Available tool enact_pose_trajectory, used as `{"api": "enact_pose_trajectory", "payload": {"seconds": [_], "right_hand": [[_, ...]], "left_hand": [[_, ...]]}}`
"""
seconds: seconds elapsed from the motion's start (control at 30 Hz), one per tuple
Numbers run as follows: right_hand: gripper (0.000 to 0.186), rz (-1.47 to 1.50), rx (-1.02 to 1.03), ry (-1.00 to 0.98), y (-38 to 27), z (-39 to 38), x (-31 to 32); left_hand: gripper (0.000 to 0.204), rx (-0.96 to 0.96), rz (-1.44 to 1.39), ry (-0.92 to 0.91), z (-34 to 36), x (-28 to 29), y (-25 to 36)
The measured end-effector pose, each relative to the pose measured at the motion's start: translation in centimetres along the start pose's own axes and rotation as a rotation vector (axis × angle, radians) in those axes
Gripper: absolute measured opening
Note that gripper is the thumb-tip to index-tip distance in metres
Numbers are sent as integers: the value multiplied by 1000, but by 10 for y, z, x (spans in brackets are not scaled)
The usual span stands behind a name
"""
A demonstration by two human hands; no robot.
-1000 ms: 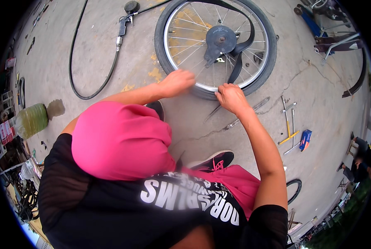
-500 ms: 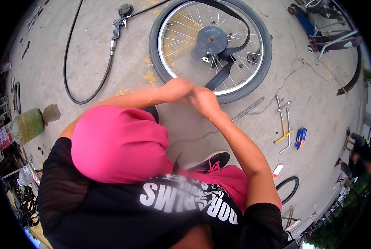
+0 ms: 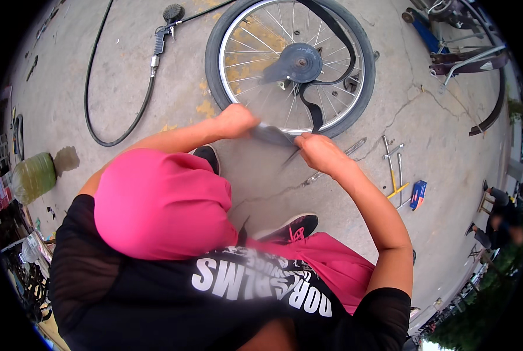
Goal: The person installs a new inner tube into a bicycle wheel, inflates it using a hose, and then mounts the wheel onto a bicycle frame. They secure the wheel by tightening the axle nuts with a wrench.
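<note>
A black inner tube [image 3: 315, 114], flat and limp, lies in a loose curve over the spokes of a bicycle wheel [image 3: 213, 75]. The wheel is flat on the ground in front of me, with a dark round hub [image 3: 303, 62] at its centre. Over the wheel's near rim, my left hand [image 3: 237, 121] is closed around one part of the tube. My right hand [image 3: 323, 153] pinches it a short way to the right. Between the two hands the tube is stretched and blurred by motion.
An air gun [image 3: 160, 44] with a gauge and black hose lies left of the wheel. To the right are wrenches [image 3: 394, 167], a small blue box [image 3: 418, 195] and a thin metal tool [image 3: 331, 165]. Bicycle parts [image 3: 472, 61] stand far right, near a seated person [image 3: 500, 219].
My hands, close together before, have moved apart, the right one to the right and slightly down. A length of the tube now spans the gap between them.
</note>
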State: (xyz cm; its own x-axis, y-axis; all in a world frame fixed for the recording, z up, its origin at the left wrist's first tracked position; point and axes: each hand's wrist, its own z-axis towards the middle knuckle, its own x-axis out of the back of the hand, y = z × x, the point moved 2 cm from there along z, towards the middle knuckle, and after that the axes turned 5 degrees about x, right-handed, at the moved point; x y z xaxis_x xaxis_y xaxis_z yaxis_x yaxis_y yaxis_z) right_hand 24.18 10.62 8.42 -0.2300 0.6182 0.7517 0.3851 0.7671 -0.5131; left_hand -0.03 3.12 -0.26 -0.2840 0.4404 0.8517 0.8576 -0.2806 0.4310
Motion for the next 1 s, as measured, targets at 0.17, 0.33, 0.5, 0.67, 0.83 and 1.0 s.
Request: {"api": "enact_pose_trajectory", "payload": {"seconds": [0.17, 0.33, 0.5, 0.67, 0.83, 1.0], "right_hand": [[22, -15, -84, 114, -15, -5, -24], [7, -30, -184, 194, -2, -11, -47], [14, -221, -72, 594, -1, 6, 2], [9, -352, -56, 407, 47, 1, -44], [8, -210, -126, 324, 24, 5, -32], [13, -124, -260, -80, 41, 25, -31]], "left_hand": [[32, -9, -8, 1, 3, 3, -1], [28, -29, -13, -6, 2, 0, -13], [26, -15, -10, -1, -5, -2, -17], [24, 5, -22, -56, 7, 3, -18], [26, 65, 26, -105, 0, 6, -21], [28, 101, 15, -217, 8, 19, -24]]}}
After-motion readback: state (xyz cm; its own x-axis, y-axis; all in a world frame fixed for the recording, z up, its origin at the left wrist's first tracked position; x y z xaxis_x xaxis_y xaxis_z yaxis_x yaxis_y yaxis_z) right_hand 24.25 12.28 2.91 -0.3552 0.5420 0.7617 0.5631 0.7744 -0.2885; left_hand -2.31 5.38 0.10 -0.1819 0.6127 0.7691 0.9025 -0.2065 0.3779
